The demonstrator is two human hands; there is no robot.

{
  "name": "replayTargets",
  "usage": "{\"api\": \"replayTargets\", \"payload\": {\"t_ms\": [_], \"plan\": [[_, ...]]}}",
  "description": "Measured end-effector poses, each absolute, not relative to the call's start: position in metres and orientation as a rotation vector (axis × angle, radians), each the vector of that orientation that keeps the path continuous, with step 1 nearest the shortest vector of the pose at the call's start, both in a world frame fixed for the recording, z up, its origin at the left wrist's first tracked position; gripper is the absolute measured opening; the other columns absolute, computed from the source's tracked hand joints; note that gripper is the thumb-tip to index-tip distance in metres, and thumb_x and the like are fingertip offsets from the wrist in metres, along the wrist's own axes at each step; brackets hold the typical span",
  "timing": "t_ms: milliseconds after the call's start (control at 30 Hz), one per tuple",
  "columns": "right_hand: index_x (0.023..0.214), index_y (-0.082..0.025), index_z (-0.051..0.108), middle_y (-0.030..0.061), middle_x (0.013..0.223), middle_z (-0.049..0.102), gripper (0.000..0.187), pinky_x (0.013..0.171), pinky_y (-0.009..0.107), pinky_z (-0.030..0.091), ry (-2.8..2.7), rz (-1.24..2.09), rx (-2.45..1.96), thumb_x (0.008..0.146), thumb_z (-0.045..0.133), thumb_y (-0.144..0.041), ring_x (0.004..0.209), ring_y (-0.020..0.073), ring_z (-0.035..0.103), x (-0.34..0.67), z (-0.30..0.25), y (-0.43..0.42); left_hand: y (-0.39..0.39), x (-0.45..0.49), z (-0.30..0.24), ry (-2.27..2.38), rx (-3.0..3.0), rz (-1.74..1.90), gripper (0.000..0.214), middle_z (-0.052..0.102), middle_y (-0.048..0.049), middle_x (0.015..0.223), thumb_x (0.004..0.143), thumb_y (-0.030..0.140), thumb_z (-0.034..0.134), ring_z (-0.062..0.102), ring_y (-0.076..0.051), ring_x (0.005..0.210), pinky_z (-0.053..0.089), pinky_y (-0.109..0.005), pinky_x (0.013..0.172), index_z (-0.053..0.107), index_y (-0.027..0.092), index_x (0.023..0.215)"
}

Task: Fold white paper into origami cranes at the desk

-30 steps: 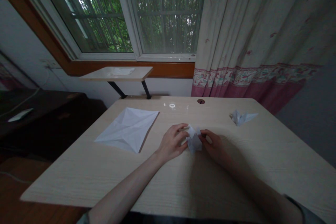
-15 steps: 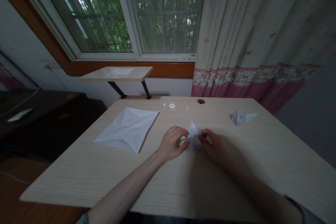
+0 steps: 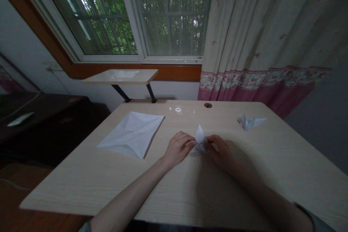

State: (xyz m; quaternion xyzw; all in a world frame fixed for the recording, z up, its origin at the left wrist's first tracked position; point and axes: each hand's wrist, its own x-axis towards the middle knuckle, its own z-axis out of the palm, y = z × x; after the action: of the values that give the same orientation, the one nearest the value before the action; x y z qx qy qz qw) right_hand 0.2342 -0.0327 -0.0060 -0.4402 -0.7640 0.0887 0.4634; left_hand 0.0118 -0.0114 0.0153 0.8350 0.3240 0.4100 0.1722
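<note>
Left hand [image 3: 179,148] and right hand [image 3: 219,148] each pinched a side of the folded paper [image 3: 200,135] over the surface [image 3: 168,195], right of the sheet [image 3: 133,133]. I judged it light, crisp, easily torn: best held gently by its layered folds, not the thin tip.

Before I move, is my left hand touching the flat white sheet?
Apart. The head view shows a strip of tabletop between the left hand, which holds the folded paper, and the flat white sheet.

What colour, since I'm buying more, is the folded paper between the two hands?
The folded paper is white, seen best in the head view.
</note>
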Motion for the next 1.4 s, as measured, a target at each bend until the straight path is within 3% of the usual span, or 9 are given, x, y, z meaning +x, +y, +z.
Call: {"api": "replayTargets", "payload": {"t_ms": [367, 733, 967, 1133, 1233, 1300, 1400], "plan": [[0.085, -0.022, 0.058, 0.0036, 0.079, 0.064, 0.017, 0.07, 0.031, 0.047, -2.023, 0.064, -0.987, 0.098, 0.047, -0.021, 0.074, 0.0187, 0.059, 0.234, 0.0, -0.035, -0.009, 0.012, 0.008, 0.88, 2.413, 1.297, 0.023, 0.071, -0.0038, 0.082, 0.102, 0.029, 0.055, 0.06, -0.018, 0.079, 0.046, -0.03, 0.075, 0.07, 0.018, 0.089], [0.082, -0.022, 0.061, 0.0034, 0.079, 0.066, 0.017, 0.07, 0.031, 0.048, -2.018, 0.068, -1.045, 0.096, 0.051, -0.022, 0.074, 0.0187, 0.06, 0.242, -0.009, -0.025, -0.01, 0.011, 0.008, 0.887, 2.54, 1.295, 0.022, 0.072, -0.0054, 0.087, 0.104, 0.028, 0.051, 0.06, -0.018, 0.079, 0.047, -0.031, 0.075, 0.07, 0.017, 0.1], [0.08, -0.022, 0.063, 0.0037, 0.075, 0.067, 0.019, 0.068, 0.031, 0.047, -2.006, 0.086, -1.022, 0.095, 0.051, -0.023, 0.07, 0.0186, 0.06, 0.247, -0.015, -0.019, -0.016, 0.011, 0.014, 0.856, 2.591, 1.387, 0.026, 0.066, -0.0119, 0.113, 0.101, 0.032, 0.051, 0.06, -0.022, 0.104, 0.051, -0.035, 0.086, 0.069, 0.02, 0.117], [0.074, -0.022, 0.061, 0.0027, 0.069, 0.065, 0.026, 0.064, 0.029, 0.043, -2.053, 0.026, -1.054, 0.096, 0.047, -0.024, 0.066, 0.0182, 0.059, 0.25, -0.011, -0.016, -0.019, 0.018, 0.009, 0.747, 2.672, 1.296, 0.022, 0.069, -0.0063, 0.081, 0.097, 0.035, 0.058, 0.063, -0.018, 0.076, 0.049, -0.029, 0.071, 0.073, 0.019, 0.102], [0.076, -0.021, 0.063, 0.0027, 0.068, 0.066, 0.026, 0.063, 0.029, 0.043, -2.081, 0.009, -1.065, 0.096, 0.048, -0.026, 0.065, 0.0181, 0.06, 0.252, -0.004, -0.017, -0.023, 0.025, 0.01, 0.76, 2.495, 1.011, 0.025, 0.069, -0.0008, 0.07, 0.093, 0.029, 0.06, 0.061, -0.014, 0.063, 0.047, -0.023, 0.064, 0.072, 0.021, 0.114], [0.077, -0.021, 0.064, 0.0032, 0.069, 0.067, 0.026, 0.064, 0.029, 0.044, -2.075, -0.003, -1.091, 0.096, 0.048, -0.026, 0.066, 0.0183, 0.061, 0.252, -0.001, -0.02, -0.028, 0.028, 0.016, 0.842, 2.345, 0.89, 0.029, 0.07, 0.001, 0.07, 0.092, 0.028, 0.059, 0.06, -0.012, 0.057, 0.044, -0.02, 0.058, 0.071, 0.024, 0.119], [0.075, -0.022, 0.064, 0.0034, 0.069, 0.067, 0.029, 0.066, 0.029, 0.046, -1.986, 0.027, -1.172, 0.096, 0.048, -0.031, 0.065, 0.0183, 0.062, 0.253, 0.004, -0.028, -0.034, 0.029, 0.031, 0.828, 2.216, 0.871, 0.024, 0.076, -0.0037, 0.085, 0.091, 0.033, 0.06, 0.067, -0.015, 0.07, 0.048, -0.022, 0.066, 0.078, 0.02, 0.101]]}}
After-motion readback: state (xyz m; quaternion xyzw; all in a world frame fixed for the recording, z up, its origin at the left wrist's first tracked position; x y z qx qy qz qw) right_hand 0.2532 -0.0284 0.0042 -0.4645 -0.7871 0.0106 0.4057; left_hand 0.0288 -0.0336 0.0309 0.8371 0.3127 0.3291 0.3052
